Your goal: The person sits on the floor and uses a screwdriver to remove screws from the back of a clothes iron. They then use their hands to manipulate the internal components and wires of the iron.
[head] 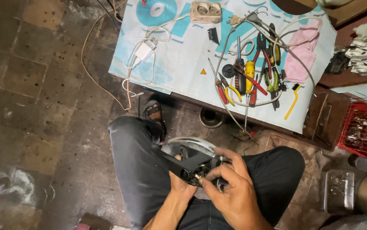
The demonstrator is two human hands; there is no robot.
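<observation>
Low in the centre of the frame, over the person's lap, sits a black iron (186, 164) with a shiny soleplate, tilted, its plate edge turned up toward the table. Left hand (179, 187) cups the iron's body from beneath, fingers closed around it. Right hand (230, 191) lies over the rear end of the iron, thumb and fingertips pinched narrow on a small metal part there; what that part is cannot be told. Both hands touch the iron and are just beside each other.

Dark trousers (136, 170) cover both knees, which frame the iron left and right. A sandalled foot (154, 114) shows above the left knee, on the dark tiled floor (34, 85).

Across the upper centre stands a table under a pale blue printed sheet (183, 64). On it, right of centre, lies a heap of hand tools: pliers (224, 91) with red and yellow grips, a yellow-handled screwdriver (250, 79), and a yellow brush (293, 100) at the heap's right edge. A pink cloth (303, 53) lies beside them to the upper right. A white socket block (206, 12) sits at the top edge, and a white adapter (144, 51) with coiled cable lies to the left.

At the right edge, a red crate (360, 130) holds small metal parts.
</observation>
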